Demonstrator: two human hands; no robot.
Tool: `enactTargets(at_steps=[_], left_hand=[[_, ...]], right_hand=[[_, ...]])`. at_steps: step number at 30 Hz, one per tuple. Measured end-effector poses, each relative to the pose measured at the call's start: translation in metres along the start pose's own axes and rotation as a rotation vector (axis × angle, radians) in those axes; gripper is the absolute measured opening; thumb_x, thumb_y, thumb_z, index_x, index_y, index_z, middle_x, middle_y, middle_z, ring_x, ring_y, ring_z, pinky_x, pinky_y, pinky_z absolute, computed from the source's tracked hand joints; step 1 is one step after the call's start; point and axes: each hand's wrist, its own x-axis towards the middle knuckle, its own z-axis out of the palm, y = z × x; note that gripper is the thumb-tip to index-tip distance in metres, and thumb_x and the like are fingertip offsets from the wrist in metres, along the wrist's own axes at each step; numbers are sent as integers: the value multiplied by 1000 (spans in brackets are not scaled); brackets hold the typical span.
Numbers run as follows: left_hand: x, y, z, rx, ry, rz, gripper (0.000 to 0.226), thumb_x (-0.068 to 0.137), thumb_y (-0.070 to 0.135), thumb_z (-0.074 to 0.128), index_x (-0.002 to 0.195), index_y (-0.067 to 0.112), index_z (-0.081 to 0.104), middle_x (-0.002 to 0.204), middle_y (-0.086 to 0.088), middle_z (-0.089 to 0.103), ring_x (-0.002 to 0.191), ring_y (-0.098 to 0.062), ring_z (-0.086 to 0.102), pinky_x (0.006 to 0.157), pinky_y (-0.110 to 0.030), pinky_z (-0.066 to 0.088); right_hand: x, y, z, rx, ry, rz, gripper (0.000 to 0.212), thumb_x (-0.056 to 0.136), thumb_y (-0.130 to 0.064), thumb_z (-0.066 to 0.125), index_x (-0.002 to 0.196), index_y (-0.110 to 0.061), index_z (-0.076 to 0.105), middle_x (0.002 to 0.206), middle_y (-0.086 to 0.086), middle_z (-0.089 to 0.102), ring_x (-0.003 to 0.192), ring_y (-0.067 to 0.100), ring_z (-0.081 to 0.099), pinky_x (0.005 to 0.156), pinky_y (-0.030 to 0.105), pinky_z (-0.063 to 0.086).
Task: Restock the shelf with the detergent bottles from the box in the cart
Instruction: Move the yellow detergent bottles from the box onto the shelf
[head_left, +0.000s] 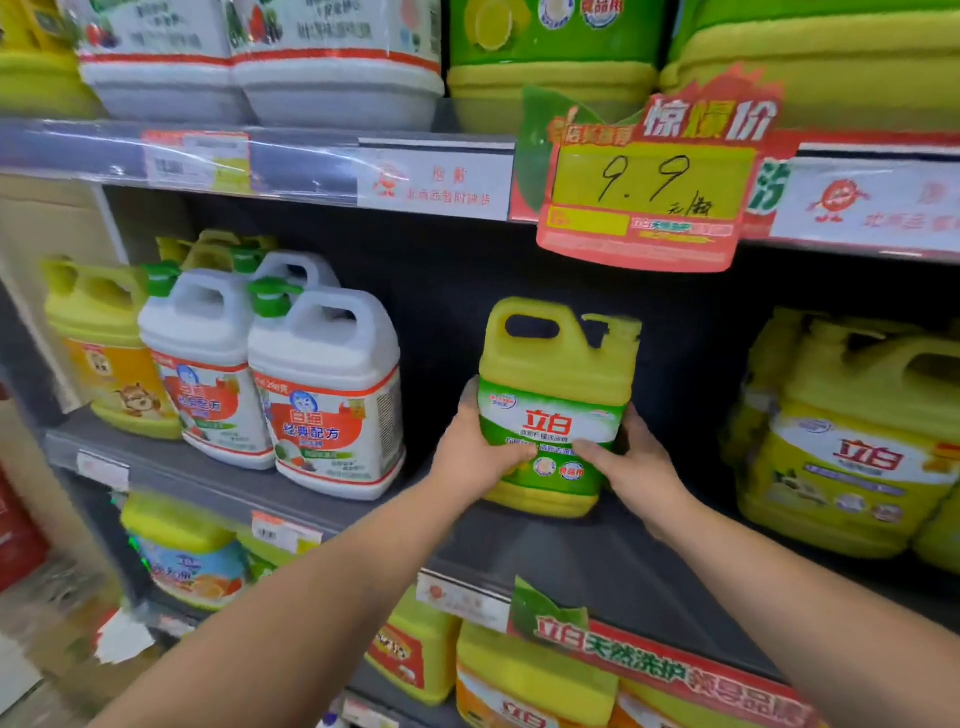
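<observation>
I hold the detergent bottle (558, 374) between both grips over the middle shelf (519, 551). It is in the dark gap between the white bottles (322, 395) on my left and the row of yellow bottles (852, 431) on my right.

The left grip (480, 452) wraps the bottle's left side, with the thumb across the green label and the fingers curled behind. The right grip (636, 460) clasps the opposite side the same way, thumb on the label front. Two grips low on the body make sense to me. The jug looks full and heavy, and holding its waist rather than the handle lets me steer the base with the label facing out.

The bottle stands upright, with its base at or just above the shelf board; I cannot tell whether it touches. It is well back from the front edge, so I judge it is meant to start a back row, leaving room in front for more. The red price sign (649, 187) hangs just above the gap, which suggests this is the bottle's slot.

The box and cart are out of view.
</observation>
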Motion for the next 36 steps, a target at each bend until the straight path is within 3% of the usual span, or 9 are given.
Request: enactTargets(at_steps=[2, 5, 10, 14, 16, 21, 29, 33, 36], left_hand=[[13, -8, 3, -15, -36, -8, 96, 67, 15, 83, 144, 20, 26, 118, 3, 58, 108, -16, 54, 95, -30, 45], [29, -19, 4, -22, -72, -14, 98, 70, 12, 80, 147, 21, 20, 125, 0, 57, 113, -18, 53, 97, -31, 44], [54, -32, 2, 106, -149, -38, 104, 74, 7, 74, 148, 36, 7, 122, 3, 53, 108, -16, 51, 87, -23, 38], [73, -37, 10, 180, -151, -46, 102, 76, 12, 73, 147, 36, 4, 126, -3, 57, 109, -24, 57, 86, -27, 42], [82, -39, 13, 168, -146, -43, 101, 76, 11, 72, 148, 34, 4, 128, -4, 57, 112, -25, 56, 90, -29, 42], [104, -46, 17, 83, -168, -18, 98, 75, 3, 72, 148, 30, 12, 120, 3, 55, 105, -11, 50, 88, -26, 38], [125, -51, 24, 38, -161, -56, 93, 75, 1, 71, 147, 27, 17, 111, 9, 52, 105, -11, 50, 86, -26, 38], [119, -42, 25, 180, -119, -119, 87, 76, 13, 72, 145, 20, 20, 126, -4, 54, 116, -26, 53, 96, -37, 44], [105, -32, 19, 434, -95, -208, 91, 82, 35, 68, 149, 13, 10, 141, -17, 40, 125, -35, 46, 101, -43, 40]], right_hand=[[12, 7, 4, -40, 13, 1, 74, 81, -26, 72, 144, -26, 33, 133, 0, 55, 110, 13, 52, 85, 21, 44], [31, 12, 8, -92, 12, -10, 76, 81, -26, 72, 145, -26, 32, 135, -1, 54, 120, 17, 51, 96, 29, 43], [53, 18, 10, -110, -33, -24, 83, 77, -14, 74, 144, -28, 28, 118, -12, 53, 107, 6, 50, 76, 9, 38], [67, 25, 11, -173, -59, -18, 101, 72, -10, 78, 148, -28, 14, 116, -15, 50, 106, 5, 48, 86, 21, 37], [76, 27, 11, -180, -38, -22, 100, 72, -9, 78, 148, -27, 15, 116, -13, 51, 106, 7, 49, 87, 22, 37], [98, 31, 17, -242, 5, 23, 83, 73, -14, 79, 142, -16, 31, 132, 5, 53, 121, 22, 50, 91, 27, 38], [120, 34, 19, -269, -11, 81, 81, 75, -16, 77, 142, -17, 31, 135, 6, 52, 123, 23, 49, 93, 29, 38], [118, 27, 14, -408, -52, 109, 81, 78, -27, 75, 142, -15, 28, 138, 8, 49, 125, 27, 48, 99, 35, 41], [103, 15, 8, -598, -81, 95, 81, 82, -40, 68, 144, -16, 22, 140, 12, 43, 127, 30, 45, 98, 40, 42]])
